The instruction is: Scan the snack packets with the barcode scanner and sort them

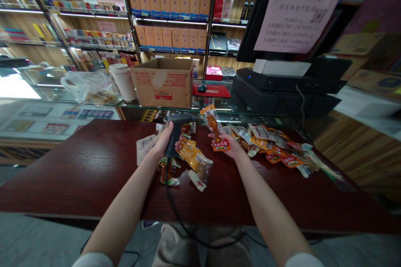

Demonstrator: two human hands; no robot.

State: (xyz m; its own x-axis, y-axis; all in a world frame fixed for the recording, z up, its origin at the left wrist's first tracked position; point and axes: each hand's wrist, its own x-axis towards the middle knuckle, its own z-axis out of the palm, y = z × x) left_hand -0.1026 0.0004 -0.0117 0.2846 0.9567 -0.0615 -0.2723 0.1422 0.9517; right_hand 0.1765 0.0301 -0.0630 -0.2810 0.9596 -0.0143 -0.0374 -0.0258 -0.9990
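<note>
While lit shelves [171, 21] of boxed goods line the back wall, a dark red-brown wooden counter [94, 167] spans the foreground, slight sheen, grey floor below. Behind it, a glass display case [56, 123]; open cardboard box [161, 87], white cup [123, 83] and plastic bag [90, 85] toward the left and middle, dark screen with a pink paper sheet [294, 21] at right.

Snack packet [212, 123]: clear, glossy, orange top end, brown drumstick-like piece showing, red lower end with pale print. Scanner [172, 139]: matte black, handheld, cable [178, 212] running from the grip base over the counter's near edge.

Packet is tilted, long axis from upper left to lower right, orange end up and away from the person, red end at the palm. Scanner grip near upright, head at top pointing right.

Packet is above the counter's right-centre, right hand [230, 146] partly closed, fingers around its lower end. Left hand [166, 137] wrapped around the scanner grip; an orange packet [191, 154] is just beside its fingers, touching unclear. More packets [275, 146] heaped at right.
</note>
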